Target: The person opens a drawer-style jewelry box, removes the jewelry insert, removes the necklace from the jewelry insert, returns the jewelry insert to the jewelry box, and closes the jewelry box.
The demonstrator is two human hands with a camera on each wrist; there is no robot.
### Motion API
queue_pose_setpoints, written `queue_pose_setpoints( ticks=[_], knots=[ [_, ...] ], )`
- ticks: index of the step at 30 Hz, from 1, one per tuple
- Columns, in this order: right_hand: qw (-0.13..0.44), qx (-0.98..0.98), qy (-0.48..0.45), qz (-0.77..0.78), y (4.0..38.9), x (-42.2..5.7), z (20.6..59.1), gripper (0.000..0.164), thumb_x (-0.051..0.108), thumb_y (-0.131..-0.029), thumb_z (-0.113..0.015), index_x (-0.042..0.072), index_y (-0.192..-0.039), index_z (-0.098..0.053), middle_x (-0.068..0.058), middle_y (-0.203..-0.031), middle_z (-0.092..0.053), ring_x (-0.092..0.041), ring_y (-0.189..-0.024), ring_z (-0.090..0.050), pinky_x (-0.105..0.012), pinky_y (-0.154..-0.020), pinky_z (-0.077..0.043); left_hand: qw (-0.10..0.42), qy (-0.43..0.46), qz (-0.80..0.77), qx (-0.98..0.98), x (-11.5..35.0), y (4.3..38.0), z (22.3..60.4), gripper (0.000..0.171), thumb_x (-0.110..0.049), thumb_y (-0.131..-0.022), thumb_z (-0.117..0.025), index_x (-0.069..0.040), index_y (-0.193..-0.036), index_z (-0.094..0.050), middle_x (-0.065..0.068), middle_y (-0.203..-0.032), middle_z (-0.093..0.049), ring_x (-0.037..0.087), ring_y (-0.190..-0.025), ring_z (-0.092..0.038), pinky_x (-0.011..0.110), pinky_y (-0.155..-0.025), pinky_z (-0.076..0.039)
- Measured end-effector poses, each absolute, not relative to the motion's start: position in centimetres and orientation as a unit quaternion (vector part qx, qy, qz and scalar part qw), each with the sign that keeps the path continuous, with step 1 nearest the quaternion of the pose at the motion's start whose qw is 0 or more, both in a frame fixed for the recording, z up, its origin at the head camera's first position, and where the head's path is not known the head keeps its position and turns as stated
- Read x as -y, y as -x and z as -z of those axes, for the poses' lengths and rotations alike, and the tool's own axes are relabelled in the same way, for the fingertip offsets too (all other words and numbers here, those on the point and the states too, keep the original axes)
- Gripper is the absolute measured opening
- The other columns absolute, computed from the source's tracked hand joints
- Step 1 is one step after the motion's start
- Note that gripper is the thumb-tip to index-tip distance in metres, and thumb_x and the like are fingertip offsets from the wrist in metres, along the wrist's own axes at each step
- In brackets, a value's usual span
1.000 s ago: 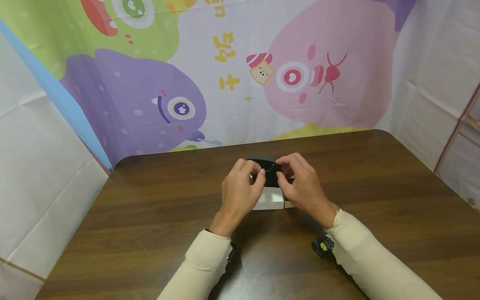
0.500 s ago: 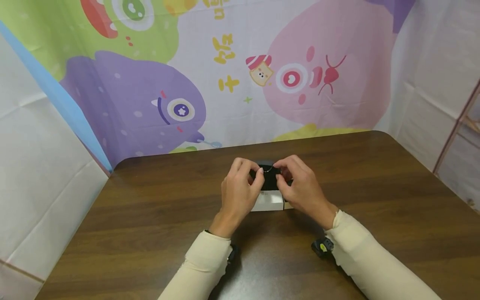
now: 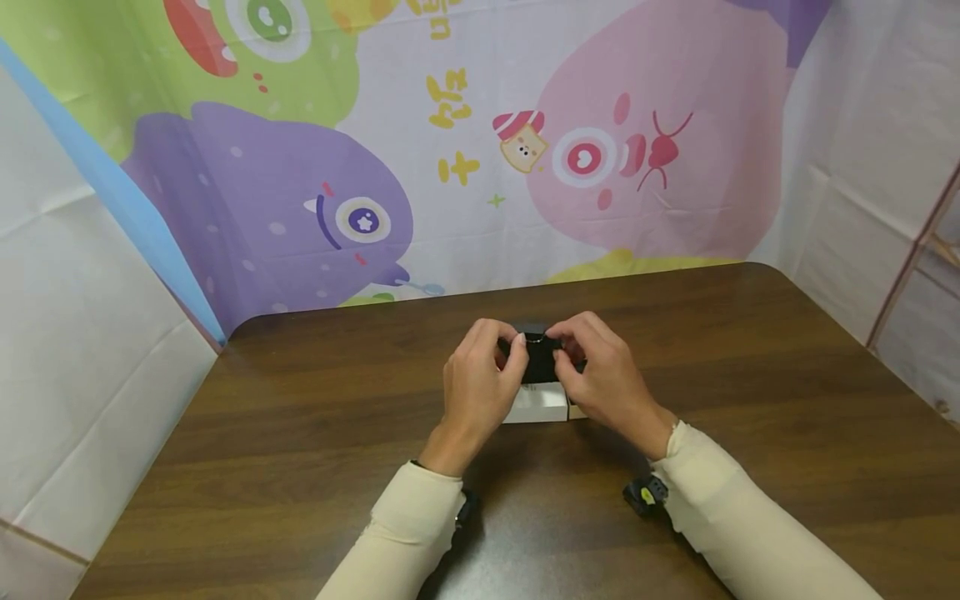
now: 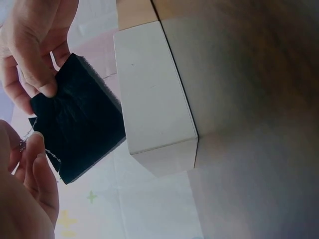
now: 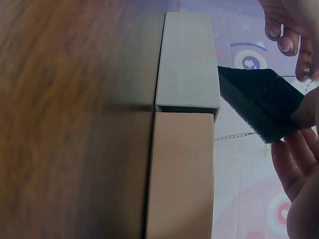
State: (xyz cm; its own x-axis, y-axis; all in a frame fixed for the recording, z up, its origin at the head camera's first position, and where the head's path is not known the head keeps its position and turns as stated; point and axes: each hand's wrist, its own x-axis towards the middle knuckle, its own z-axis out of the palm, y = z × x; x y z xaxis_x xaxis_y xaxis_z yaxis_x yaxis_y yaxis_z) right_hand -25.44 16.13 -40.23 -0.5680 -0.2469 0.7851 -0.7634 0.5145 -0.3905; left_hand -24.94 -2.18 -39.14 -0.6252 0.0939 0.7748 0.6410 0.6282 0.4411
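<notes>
Left wrist: left fingers (image 4: 36,144) pinch chain (image 4: 53,156), partly hidden; right fingers (image 4: 35,69) clamp black pad (image 4: 82,119), far side unseen.

Flat black rect. pad (image 4: 82,119), cloth-like face, foam-like edge, held up & tilted nr plain white box (image 4: 154,89). Thin silvery metal-link chain (image 5: 234,136): 2 stretches visible in R wrist view, 1 at pad's top edge, 1 off opp. side, running behind boxes.
</notes>
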Motion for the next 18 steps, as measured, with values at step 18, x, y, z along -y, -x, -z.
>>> queue_pose_setpoints(
  ticks=[18],
  knots=[
    [0.322, 0.776, -0.325, -0.434, 25.2, -16.0, 40.3, 0.022, -0.009, -0.083, -0.065, 0.002, -0.103, -0.067, -0.01, -0.092, -0.063, -0.013, -0.073, -0.058, -0.028, -0.065, -0.052, 0.378, 0.258, 0.394, 0.797, 3.2, 25.3, 38.4, 0.009, -0.015, -0.095, -0.066, -0.009, -0.089, -0.065, 0.0, -0.081, -0.062, 0.009, -0.058, -0.049, 0.028, -0.053, -0.042]
  ],
)
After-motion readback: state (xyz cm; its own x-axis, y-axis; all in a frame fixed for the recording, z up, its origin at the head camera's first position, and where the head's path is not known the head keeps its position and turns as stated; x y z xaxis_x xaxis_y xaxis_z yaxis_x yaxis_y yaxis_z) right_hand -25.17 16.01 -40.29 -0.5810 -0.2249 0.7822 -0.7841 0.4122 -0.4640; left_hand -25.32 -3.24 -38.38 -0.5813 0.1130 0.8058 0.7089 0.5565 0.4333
